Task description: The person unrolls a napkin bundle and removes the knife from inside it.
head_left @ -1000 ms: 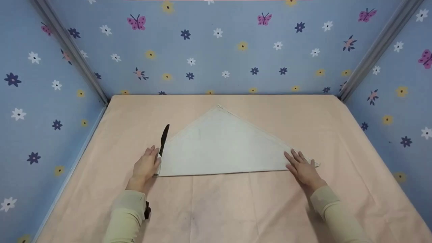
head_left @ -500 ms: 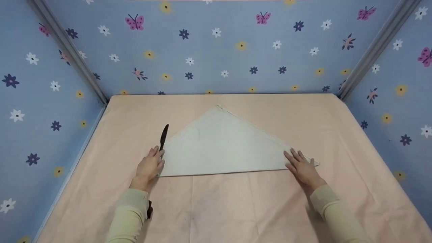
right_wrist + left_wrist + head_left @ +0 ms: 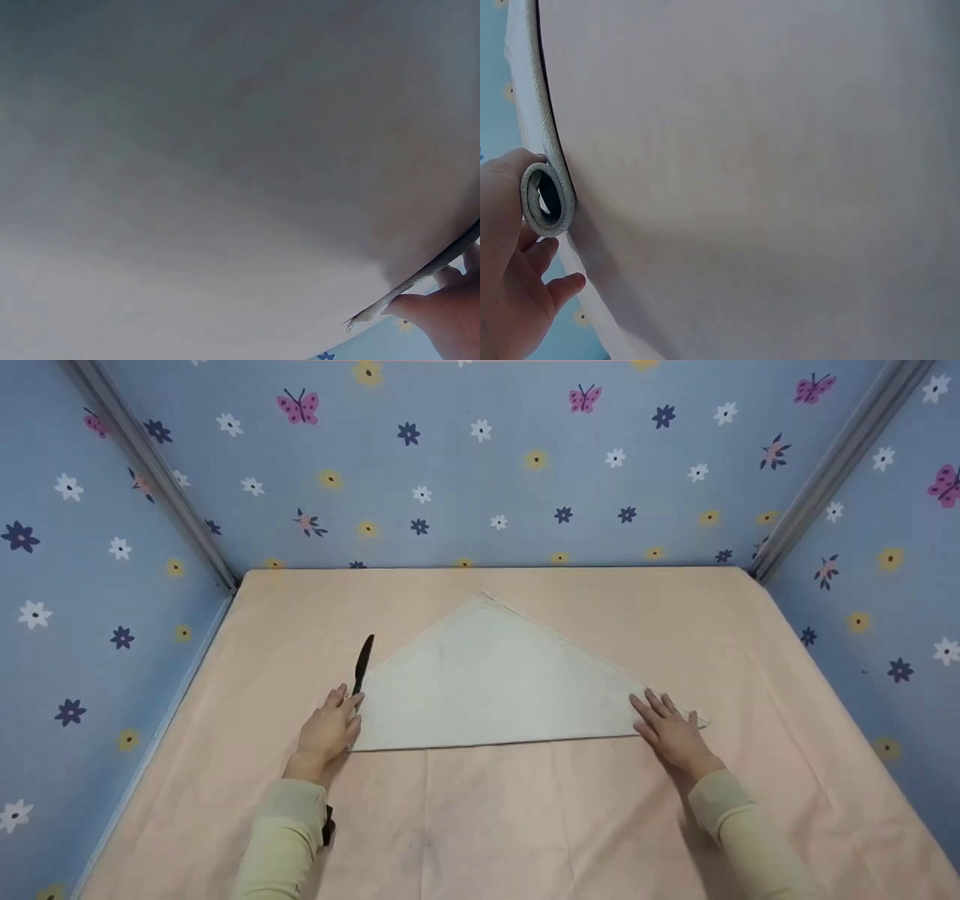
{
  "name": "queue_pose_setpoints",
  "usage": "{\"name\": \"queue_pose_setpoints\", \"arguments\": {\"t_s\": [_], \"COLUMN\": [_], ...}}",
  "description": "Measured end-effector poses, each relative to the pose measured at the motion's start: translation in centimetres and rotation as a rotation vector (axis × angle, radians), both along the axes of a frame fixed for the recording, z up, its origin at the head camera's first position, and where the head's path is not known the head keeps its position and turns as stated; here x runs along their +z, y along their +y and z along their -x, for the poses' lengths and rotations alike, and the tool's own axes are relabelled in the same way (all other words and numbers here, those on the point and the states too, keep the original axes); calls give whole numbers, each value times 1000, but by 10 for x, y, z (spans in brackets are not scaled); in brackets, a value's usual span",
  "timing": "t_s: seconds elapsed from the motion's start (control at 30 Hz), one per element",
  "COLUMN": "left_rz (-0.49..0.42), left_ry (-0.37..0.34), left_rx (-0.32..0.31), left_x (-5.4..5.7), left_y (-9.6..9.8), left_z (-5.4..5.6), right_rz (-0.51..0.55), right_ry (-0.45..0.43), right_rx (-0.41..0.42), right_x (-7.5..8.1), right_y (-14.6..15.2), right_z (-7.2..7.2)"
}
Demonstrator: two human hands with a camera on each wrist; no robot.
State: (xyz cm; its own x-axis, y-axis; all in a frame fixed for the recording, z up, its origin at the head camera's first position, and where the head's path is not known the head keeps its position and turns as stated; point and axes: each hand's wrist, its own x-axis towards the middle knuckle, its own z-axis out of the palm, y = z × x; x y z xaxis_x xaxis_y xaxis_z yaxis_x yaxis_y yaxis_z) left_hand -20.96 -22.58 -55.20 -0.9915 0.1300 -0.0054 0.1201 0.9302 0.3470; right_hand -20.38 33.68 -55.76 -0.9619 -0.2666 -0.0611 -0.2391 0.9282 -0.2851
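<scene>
A white cloth point(image 3: 487, 682), folded into a triangle with its peak pointing away, lies on the bedspread-like pink cover. Along its left end my left hand point(image 3: 324, 733) grips a rolled part. The left wrist view shows that hollow roll point(image 3: 566, 199) end-on, with the thumb on one side and fingers on the other. A black table knife point(image 3: 363, 661) sticks out of the left end beyond the fingers, its lower part hidden by the hand and cloth. On the right corner, my right hand point(image 3: 673, 735) rests with fingers spread and fairly straight, pressing the cloth.
The pale pink cover point(image 3: 495, 825) spreads under everything, with creases at the front right. Blue patterned panels point(image 3: 480, 465) stand at the back and both sides, joined by grey posts point(image 3: 840, 465) at the rear corners.
The left hand has shifted slightly right and turned over the cloth's left end, covering the white edge that showed beside it. The right hand stays in place.
</scene>
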Motion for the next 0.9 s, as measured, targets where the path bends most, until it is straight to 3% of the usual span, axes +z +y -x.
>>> {"name": "queue_pose_setpoints", "arguments": {"t_s": [0.9], "left_rz": [32], "left_ry": [-66], "left_rx": [23], "left_x": [7], "left_y": [-12], "left_z": [-2], "right_rz": [3], "right_ry": [-16], "right_rx": [-5], "right_x": [2], "right_y": [0], "right_z": [0]}}
